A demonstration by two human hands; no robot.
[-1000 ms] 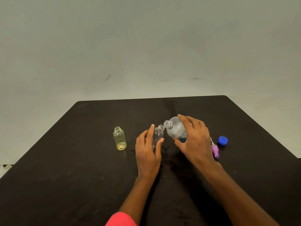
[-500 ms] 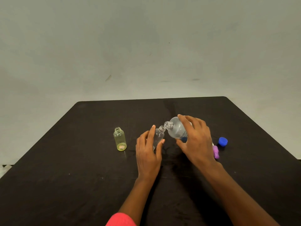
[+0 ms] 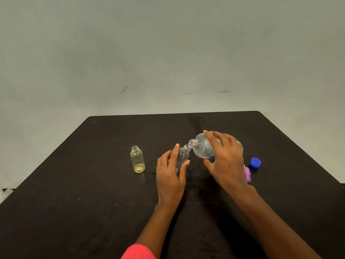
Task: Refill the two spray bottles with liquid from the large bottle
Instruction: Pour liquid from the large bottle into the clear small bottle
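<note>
At the far left, the uncapped yellow spray bottle (image 3: 137, 159) stood upright, alone, at 9 o'clock from the left hand (image 3: 169, 176). That hand curled thumb and fingers round the clear spray bottle (image 3: 183, 157), whose neck leaned toward 1 o'clock. Meeting that neck from 3 o'clock came the open mouth of the large bottle (image 3: 202, 147), its long axis lying nearly level from 3 to 9 o'clock. The right hand (image 3: 224, 159) gripped its body from above. Whether liquid was flowing could not be told. At 3 o'clock from the right hand lay a purple spray head (image 3: 248, 174) and a blue cap (image 3: 255, 162). All rested on a black table (image 3: 93, 202) before a pale bare wall (image 3: 168, 53).
</note>
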